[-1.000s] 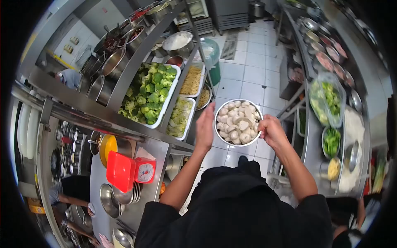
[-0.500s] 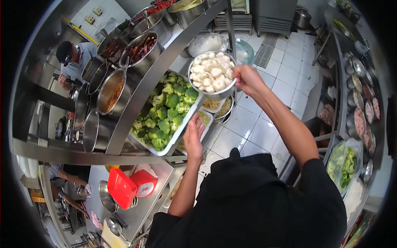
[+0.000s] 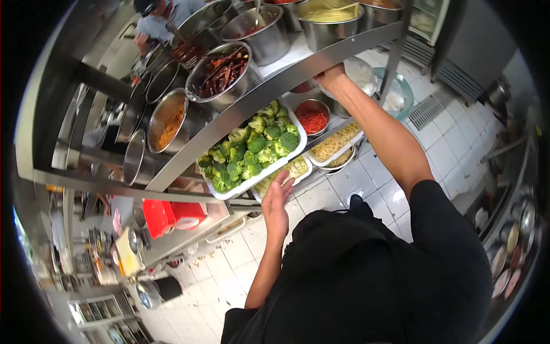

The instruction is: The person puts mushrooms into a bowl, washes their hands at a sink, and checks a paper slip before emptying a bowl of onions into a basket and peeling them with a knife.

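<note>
My right hand reaches in under the upper steel shelf, its fingers mostly hidden behind the shelf rail; what it holds, if anything, cannot be made out. My left hand is raised with its fingers apart and holds nothing, beside the white tray of broccoli. A metal bowl of chopped red pieces stands right of the broccoli. Noodles lie in a tray beyond it. Below the broccoli is a tray of pale green pieces.
Pots line the upper shelf, one with dried chillies, one with yellow strips. At the upper left is another person. A red scale stands lower left. Metal bowls are at the right edge.
My right hand has moved from the aisle side in under the shelf, and the bowl of white pieces is out of sight. The view has turned, and the bowl of red pieces now shows.
</note>
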Tool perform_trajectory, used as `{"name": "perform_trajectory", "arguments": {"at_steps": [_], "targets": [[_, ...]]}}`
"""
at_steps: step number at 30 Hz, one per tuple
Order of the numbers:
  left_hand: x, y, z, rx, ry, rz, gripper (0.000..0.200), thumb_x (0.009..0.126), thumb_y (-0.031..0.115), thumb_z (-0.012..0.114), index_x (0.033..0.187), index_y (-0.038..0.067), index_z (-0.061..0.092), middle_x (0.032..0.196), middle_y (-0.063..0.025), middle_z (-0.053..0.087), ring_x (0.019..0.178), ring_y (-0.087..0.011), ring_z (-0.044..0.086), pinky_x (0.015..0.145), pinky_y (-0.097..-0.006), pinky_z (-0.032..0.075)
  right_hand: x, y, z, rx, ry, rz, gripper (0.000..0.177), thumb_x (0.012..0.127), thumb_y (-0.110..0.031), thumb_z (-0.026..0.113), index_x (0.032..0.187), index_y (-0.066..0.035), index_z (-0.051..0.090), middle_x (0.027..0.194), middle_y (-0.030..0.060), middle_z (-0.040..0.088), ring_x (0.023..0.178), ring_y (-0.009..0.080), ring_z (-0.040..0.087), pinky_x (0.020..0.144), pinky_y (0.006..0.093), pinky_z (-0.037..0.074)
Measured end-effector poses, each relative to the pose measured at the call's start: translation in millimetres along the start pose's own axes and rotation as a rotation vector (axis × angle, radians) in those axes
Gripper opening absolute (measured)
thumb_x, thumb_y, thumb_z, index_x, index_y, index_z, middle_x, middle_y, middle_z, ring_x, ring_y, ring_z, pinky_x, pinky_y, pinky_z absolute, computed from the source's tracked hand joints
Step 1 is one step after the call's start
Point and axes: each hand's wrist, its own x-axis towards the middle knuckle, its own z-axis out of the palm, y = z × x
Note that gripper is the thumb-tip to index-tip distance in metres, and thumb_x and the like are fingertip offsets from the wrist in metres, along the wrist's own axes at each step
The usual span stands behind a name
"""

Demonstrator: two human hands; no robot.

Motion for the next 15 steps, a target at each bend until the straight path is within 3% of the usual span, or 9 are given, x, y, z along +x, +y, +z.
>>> {"name": "perform_trajectory", "arguments": {"at_steps": [7, 15], "targets": [[-34.0, -15.2, 13.1, -0.077, 0.309, -0.028, 0.054, 0.104, 0.037, 0.035, 0.132, -0.008, 0.048, 0.132, -0.02, 0.054, 0.118, -0.0305, 0.057, 0.101, -0.0388, 0.045, 35.0, 26.3, -1.1, 0.249, -0.094, 0.082, 0.029, 0.091, -0.032, 0.058, 0.096, -0.004, 0.062, 0.091, 0.0118, 0.063, 0.07, 0.0226, 0.06, 0.056, 0.0368, 0.049], [-43.1, -15.7, 28.9, -0.061, 0.335, -0.036, 0.054, 0.104, 0.039, 0.037, 0.131, -0.007, 0.048, 0.131, -0.0197, 0.055, 0.115, -0.0291, 0.059, 0.099, -0.0388, 0.045, 57.8, 49.0, 1.3, 0.399, -0.088, 0.105, 0.036, 0.091, -0.037, 0.058, 0.104, -0.004, 0.063, 0.1, 0.0118, 0.065, 0.081, 0.0249, 0.063, 0.063, 0.039, 0.052]]}}
